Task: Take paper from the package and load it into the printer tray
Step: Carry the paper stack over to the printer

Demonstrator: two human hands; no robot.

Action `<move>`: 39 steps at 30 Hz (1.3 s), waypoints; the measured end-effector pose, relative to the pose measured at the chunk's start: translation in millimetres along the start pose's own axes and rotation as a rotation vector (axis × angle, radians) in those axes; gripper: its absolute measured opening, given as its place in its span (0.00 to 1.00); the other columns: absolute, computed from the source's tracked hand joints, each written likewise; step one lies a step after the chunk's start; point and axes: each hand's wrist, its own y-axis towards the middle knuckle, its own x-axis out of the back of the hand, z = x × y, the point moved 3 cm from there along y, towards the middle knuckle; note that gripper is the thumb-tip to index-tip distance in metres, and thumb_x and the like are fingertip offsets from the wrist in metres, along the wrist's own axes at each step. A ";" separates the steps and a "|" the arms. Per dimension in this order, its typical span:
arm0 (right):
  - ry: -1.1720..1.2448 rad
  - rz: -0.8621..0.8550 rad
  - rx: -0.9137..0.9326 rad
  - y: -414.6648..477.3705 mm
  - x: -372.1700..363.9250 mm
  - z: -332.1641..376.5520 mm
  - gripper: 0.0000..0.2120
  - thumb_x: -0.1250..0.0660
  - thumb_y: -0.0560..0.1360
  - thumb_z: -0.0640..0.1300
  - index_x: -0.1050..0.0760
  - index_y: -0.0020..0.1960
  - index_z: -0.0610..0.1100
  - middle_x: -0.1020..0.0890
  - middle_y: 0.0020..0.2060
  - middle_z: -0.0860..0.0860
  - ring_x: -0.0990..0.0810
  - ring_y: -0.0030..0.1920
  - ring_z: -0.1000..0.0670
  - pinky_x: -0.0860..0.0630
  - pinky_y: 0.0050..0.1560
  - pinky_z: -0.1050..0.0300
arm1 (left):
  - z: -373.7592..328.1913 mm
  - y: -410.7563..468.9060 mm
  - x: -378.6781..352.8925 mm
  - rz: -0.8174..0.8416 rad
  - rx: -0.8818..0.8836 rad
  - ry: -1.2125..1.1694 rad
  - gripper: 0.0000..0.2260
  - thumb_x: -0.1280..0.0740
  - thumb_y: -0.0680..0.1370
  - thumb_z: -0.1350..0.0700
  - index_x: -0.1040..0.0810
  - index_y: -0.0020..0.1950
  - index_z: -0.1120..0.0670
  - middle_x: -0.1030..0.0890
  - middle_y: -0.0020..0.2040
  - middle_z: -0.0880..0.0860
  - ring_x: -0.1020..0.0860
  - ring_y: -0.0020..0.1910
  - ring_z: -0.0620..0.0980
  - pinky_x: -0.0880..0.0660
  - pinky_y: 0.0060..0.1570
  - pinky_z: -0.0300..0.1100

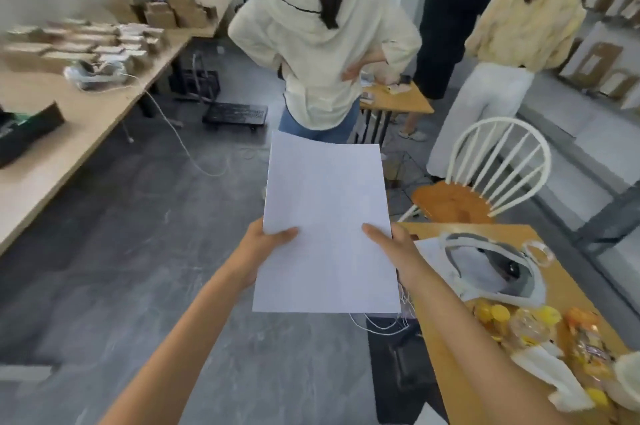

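Observation:
A stack of white paper [327, 216] is held flat out in front of me, above the grey floor. My left hand [265, 244] grips its left edge, thumb on top. My right hand [391, 244] grips the right edge the same way. Neither a paper package nor a printer with its tray can be made out in this view.
A person in a cream hoodie [322, 43] stands close ahead, back turned, with two more people at the right. A white chair [485, 175] and a cluttered wooden table [450, 338] are at my right. A long table [52, 154] with boxes runs along the left.

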 end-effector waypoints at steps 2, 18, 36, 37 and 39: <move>-0.015 0.079 -0.006 17.1 -42.4 5.9 0.07 0.34 0.75 0.42 0.22 0.51 0.42 0.17 0.46 0.46 0.19 0.47 0.46 0.22 0.47 0.54 | -5.3 -14.8 37.8 -0.097 -0.026 -0.025 0.16 0.30 0.74 0.59 0.24 0.60 0.62 0.19 0.57 0.61 0.19 0.53 0.61 0.20 0.47 0.52; -0.160 0.671 0.025 71.5 -319.9 12.5 0.03 0.34 0.75 0.40 0.22 0.47 0.42 0.15 0.33 0.55 0.17 0.35 0.55 0.22 0.34 0.64 | -17.3 -129.4 240.1 -0.762 -0.105 -0.098 0.06 0.32 0.74 0.64 0.21 0.50 0.57 0.15 0.41 0.51 0.16 0.36 0.48 0.20 0.33 0.40; -0.168 1.147 0.047 209.5 -505.0 48.2 0.10 0.35 0.75 0.42 0.23 0.55 0.41 0.15 0.48 0.47 0.16 0.47 0.46 0.19 0.41 0.56 | -58.2 -69.5 367.2 -1.102 -0.198 -0.178 0.13 0.34 0.77 0.56 0.27 0.62 0.48 0.20 0.60 0.54 0.20 0.55 0.56 0.25 0.58 0.58; -0.160 1.171 0.037 215.8 -515.6 49.1 0.10 0.35 0.75 0.42 0.23 0.55 0.42 0.15 0.48 0.47 0.16 0.47 0.46 0.19 0.41 0.56 | -61.2 -66.4 376.3 -1.120 -0.200 -0.182 0.13 0.35 0.77 0.56 0.27 0.61 0.48 0.20 0.59 0.54 0.20 0.55 0.56 0.25 0.57 0.57; -0.161 1.213 0.032 224.3 -537.1 50.8 0.10 0.35 0.75 0.42 0.23 0.56 0.42 0.15 0.48 0.47 0.16 0.48 0.46 0.19 0.42 0.55 | -65.9 -62.2 392.2 -1.163 -0.207 -0.201 0.14 0.35 0.78 0.56 0.27 0.63 0.51 0.20 0.58 0.54 0.20 0.54 0.55 0.23 0.54 0.54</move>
